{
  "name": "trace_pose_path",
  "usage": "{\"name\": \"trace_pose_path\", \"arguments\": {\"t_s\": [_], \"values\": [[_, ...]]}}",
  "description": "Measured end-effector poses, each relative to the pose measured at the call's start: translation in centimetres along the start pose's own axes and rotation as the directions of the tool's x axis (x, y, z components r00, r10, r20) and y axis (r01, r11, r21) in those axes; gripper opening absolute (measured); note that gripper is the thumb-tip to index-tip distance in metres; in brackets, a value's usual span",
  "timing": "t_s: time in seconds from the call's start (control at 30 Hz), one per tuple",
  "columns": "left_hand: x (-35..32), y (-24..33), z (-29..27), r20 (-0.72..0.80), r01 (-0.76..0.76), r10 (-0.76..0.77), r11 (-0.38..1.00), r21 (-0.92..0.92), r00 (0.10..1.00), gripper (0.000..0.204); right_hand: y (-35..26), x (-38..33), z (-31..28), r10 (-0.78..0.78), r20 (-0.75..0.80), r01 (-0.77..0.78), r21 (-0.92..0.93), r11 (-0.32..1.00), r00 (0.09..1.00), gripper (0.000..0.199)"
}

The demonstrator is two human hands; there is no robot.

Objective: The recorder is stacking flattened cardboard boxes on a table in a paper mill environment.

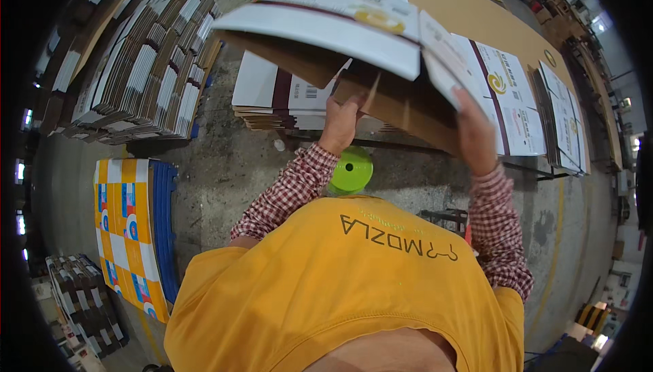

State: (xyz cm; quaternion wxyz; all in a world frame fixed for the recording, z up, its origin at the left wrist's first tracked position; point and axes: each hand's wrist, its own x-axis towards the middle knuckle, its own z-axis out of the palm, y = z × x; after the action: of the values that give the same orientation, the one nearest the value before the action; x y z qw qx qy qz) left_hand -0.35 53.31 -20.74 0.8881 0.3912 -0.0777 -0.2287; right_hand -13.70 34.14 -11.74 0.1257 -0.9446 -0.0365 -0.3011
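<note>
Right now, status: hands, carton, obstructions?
Left hand holding brown flap; right hand, blurred, holding white flap. White carton partly open. Flat cartons stacked close by; nothing visibly blocking.

Muted light; black corners; right hand (477, 132) blurred.

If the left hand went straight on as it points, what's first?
Probably the brown inside of the white carton in hand; the left hand seems to touch it, though depth is unclear.
</note>
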Motion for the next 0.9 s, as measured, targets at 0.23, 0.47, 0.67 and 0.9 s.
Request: {"name": "trace_pose_path", "arguments": {"t_s": [0.23, 0.47, 0.67, 0.9], "values": [[0.8, 2.1, 2.1, 0.14, 0.001, 0.017, 0.992, -0.128, 0.99, 0.041, 2.1, 9.2, -9.1, 0.28, -0.197, -0.245, 0.182, 0.952, 0.94, 0.028], [0.5, 2.6, 3.3, 0.152, -0.025, 0.045, 0.991, -0.131, 0.987, 0.036, 3.7, 11.8, -9.4, 0.196, -0.13, -0.135, 0.378, 0.916, 0.972, 0.029], [0.6, 3.7, 5.7, 0.117, -0.016, 0.03, 0.992, -0.126, 0.993, 0.036, 5.4, 12.8, -10.7, 0.259, -0.076, -0.186, 0.51, 0.84, 0.963, 0.028], [1.4, 5.0, 7.7, 0.105, -0.013, 0.025, 0.994, -0.107, 0.994, 0.026, 5.9, 14.0, -11.9, 0.312, -0.077, -0.222, 0.547, 0.807, 0.947, 0.028]]}}
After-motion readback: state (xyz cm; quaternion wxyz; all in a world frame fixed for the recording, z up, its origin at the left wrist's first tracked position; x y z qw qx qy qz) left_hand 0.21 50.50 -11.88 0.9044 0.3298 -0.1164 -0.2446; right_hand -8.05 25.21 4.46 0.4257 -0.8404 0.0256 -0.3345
